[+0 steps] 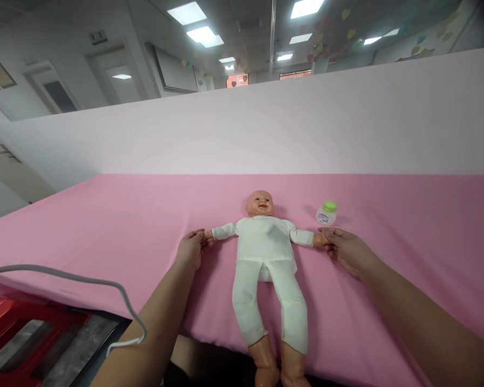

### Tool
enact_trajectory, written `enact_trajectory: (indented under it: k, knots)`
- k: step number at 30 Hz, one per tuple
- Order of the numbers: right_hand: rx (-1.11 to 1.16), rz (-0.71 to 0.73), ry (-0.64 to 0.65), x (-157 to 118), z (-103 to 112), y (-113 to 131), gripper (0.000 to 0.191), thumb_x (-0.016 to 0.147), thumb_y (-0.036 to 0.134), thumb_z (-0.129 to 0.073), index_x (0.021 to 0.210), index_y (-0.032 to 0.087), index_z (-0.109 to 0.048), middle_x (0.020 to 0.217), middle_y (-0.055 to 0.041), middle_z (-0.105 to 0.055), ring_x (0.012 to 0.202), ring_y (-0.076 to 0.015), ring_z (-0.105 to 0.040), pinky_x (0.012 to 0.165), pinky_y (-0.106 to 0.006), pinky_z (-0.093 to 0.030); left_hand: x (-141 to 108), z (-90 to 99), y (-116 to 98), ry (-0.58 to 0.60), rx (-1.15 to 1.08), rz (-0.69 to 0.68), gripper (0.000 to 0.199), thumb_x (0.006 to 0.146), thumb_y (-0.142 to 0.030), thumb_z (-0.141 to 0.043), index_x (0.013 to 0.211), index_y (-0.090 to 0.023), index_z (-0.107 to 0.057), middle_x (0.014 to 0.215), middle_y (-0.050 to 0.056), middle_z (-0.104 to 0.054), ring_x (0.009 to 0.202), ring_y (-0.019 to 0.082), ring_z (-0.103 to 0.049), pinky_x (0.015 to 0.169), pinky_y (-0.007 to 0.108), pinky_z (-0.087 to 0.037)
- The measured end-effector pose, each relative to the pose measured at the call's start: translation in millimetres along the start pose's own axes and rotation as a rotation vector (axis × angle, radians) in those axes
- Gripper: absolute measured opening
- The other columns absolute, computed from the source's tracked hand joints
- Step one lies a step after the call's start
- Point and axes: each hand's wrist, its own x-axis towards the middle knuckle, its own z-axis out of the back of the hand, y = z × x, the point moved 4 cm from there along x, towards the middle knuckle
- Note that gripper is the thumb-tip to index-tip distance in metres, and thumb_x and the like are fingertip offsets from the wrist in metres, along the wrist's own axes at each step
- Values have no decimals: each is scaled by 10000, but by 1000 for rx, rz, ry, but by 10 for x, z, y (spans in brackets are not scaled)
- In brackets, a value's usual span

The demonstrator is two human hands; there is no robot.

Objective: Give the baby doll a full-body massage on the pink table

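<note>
A pink cloth (145, 209) covers a broad, flat surface, with soft folds toward the right and a lightly puckered near edge. On it, near the middle, a doll (264, 242) in white clothes lies face up, head far, arms spread left and right, feet reaching past the near edge. A small jar (325, 217) with a green lid (329, 206) stands right of its head.

Red stool (8, 312), grey cable (76, 277), ceiling lights (186, 13)

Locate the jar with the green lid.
In the head view, the green-lidded jar sits right of centre on the pink cloth, just beyond the right hand and to the right of the doll.
</note>
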Motion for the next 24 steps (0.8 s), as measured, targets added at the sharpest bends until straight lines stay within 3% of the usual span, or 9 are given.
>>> enact_trajectory:
  k: [4, 8, 12, 18, 24]
  knots:
    - [100, -20, 81, -40, -7, 26, 348, 747, 284, -900, 1070, 242, -779, 967, -54, -680, 766, -171, -577, 599, -254, -531, -2, 18, -7, 43, -5, 16, 239, 833, 4, -687, 1036, -121, -672, 887, 102, -729, 734, 194, -747, 763, 359, -659]
    - [66, 20, 164, -69, -62, 44, 312, 770, 382, -903, 1010, 229, -776, 908, -39, -640, 749, -161, -542, 597, -244, -512, -12, 4, 11, 84, 16, -27, 235, 818, -37, -734, 1022, -131, -664, 844, 66, -707, 680, 174, -725, 694, 331, -643]
    - [-11, 0, 90, -124, -136, 48, 273, 847, 454, -834, 964, 227, -738, 788, -7, -576, 664, -133, -486, 482, -208, -410, -34, -19, 26, 93, 76, -61, 124, 898, -192, -725, 985, -138, -656, 824, 79, -718, 659, 180, -720, 646, 321, -626]
    - [90, -31, 62, -176, -212, 81, 177, 881, 375, -795, 944, 244, -693, 863, -31, -675, 724, -152, -605, 592, -238, -545, -49, -27, 14, 25, 93, -39, 111, 983, -232, -613, 1026, -137, -650, 849, 102, -736, 648, 184, -723, 653, 338, -630]
    - [232, 34, 96, -65, -96, 71, 269, 793, 230, -859, 1031, 268, -742, 977, -26, -678, 789, -162, -632, 740, -262, -615, -56, -8, -22, 9, 49, 10, 144, 921, -70, -601, 1039, -129, -657, 913, 130, -751, 731, 208, -756, 730, 359, -647]
